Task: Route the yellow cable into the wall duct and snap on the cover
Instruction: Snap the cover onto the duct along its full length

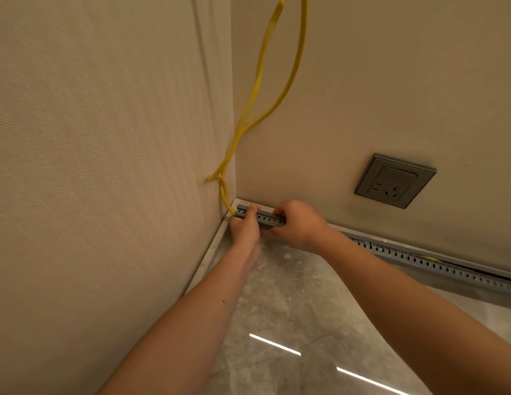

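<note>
A grey slotted wall duct [419,259] runs along the foot of the back wall, from the corner off to the right. The yellow cable [258,81] hangs down in two strands from above, loops near the corner and enters the duct's left end. My left hand [245,226] grips the duct's left end with fingers curled over its top edge, right by the cable's entry. My right hand [297,220] grips the duct a little further right, fingers curled over the top. A short stretch of yellow shows inside the duct far right. No separate cover is visible.
A grey wall socket [395,181] sits on the back wall above and right of my hands. The left wall [106,166] has ribbed beige wallpaper and meets the back wall at the corner. The grey marble floor [291,309] reflects ceiling lights.
</note>
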Demonstrator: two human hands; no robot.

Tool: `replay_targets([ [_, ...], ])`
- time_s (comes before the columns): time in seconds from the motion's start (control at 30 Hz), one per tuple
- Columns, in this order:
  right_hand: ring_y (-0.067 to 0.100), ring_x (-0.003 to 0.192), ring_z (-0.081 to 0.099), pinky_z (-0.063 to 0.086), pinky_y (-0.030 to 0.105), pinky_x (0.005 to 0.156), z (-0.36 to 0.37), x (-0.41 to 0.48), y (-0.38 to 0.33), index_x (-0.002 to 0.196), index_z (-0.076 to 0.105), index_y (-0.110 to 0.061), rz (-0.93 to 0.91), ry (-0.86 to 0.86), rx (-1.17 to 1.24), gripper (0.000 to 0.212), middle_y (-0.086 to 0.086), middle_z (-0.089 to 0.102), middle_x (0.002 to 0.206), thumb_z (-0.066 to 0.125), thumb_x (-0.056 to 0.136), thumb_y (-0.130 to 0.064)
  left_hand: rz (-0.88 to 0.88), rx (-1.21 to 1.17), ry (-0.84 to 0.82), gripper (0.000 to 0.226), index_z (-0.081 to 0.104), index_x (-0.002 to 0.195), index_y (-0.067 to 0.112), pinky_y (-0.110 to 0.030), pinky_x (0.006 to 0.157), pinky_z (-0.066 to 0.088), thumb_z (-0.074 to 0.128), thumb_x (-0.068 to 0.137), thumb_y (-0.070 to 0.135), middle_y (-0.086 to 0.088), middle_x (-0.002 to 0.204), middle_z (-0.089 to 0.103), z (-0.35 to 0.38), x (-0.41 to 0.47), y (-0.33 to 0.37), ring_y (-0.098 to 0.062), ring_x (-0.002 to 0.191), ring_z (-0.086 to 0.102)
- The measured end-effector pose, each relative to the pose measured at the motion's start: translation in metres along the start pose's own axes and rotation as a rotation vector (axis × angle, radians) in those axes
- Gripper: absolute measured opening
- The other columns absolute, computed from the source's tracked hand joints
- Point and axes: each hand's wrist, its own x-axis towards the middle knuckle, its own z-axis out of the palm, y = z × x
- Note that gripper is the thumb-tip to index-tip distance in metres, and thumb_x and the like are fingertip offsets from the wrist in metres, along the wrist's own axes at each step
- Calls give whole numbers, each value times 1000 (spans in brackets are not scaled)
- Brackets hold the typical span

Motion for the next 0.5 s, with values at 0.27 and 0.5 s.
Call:
replay_targets([
  [0.27, 24, 80, 64, 53, 36, 67, 2, -4, 1, 92, 69, -19, -27, 133, 71, 26, 3, 70, 86, 74, 69, -30, -105, -272, 7, 14, 52, 90, 10, -33, 61, 51, 65, 87, 16, -4, 75, 60, 8, -1, 11, -17, 66, 60],
  [0.5, 21, 79, 64, 55, 39, 70, 3, -4, 6, 91, 71, -20, -45, 117, 130, 25, 1, 71, 84, 75, 68, -30, -208, -287, 44, 30, 50, 63, 17, -28, 52, 47, 68, 82, 32, 0, 65, 50, 17, -7, 16, -17, 57, 53],
])
